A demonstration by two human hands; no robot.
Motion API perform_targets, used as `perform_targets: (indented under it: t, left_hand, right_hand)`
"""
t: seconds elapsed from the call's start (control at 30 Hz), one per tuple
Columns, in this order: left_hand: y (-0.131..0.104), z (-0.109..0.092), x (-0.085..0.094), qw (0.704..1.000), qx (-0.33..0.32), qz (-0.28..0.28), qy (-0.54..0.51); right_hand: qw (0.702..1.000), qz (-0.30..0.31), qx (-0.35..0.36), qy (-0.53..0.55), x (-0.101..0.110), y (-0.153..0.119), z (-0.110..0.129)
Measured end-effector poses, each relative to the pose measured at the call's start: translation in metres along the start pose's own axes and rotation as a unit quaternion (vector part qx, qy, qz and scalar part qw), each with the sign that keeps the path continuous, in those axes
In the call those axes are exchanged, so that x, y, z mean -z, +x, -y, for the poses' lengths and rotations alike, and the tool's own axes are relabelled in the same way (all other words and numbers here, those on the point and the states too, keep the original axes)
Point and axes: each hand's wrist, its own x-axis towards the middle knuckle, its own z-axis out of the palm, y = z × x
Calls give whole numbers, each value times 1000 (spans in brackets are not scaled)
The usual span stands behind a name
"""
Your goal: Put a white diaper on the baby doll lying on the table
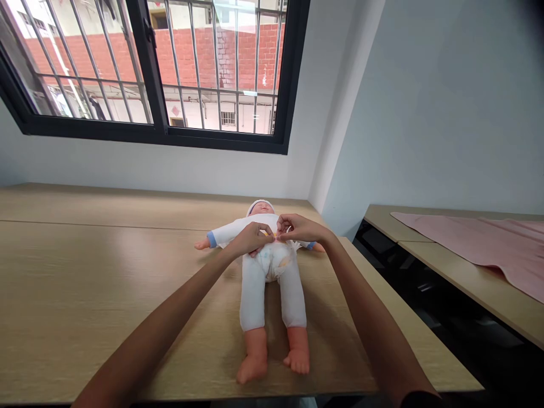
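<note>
A baby doll (255, 300) in white clothes with blue cuffs and a white cap lies on its back, feet toward me, on the wooden table (106, 283). Around its hips is a white diaper (274, 263) with an orange-yellow band at the waist. My left hand (253, 238) is at the left side of the waistband, its thumb and fingers pinched at the edge. From the right, my right hand (298, 228) meets it at the middle of the band, fingertips also pinched together. What lies between the fingertips is mostly hidden.
To the right, across a dark gap (408, 294), stands another table (433, 255) with a pink cloth (488, 241) on it. Behind the doll are a pale wall (170, 167) and a barred window (221, 141). The near table edge runs below the doll's feet.
</note>
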Motion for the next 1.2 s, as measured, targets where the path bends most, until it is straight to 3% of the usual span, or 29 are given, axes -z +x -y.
perform_targets:
  t: [0.3, 0.73, 1.2]
  left_hand:
    - [0, 6, 17, 1000, -18, 10, 15]
    - [-2, 4, 19, 999, -10, 21, 44]
    - [0, 9, 22, 996, -23, 53, 61]
  right_hand:
    - [999, -26, -23, -40, 2, -6, 6]
    - [998, 4, 52, -46, -8, 5, 2]
    - [998, 7, 23, -60, -11, 6, 1]
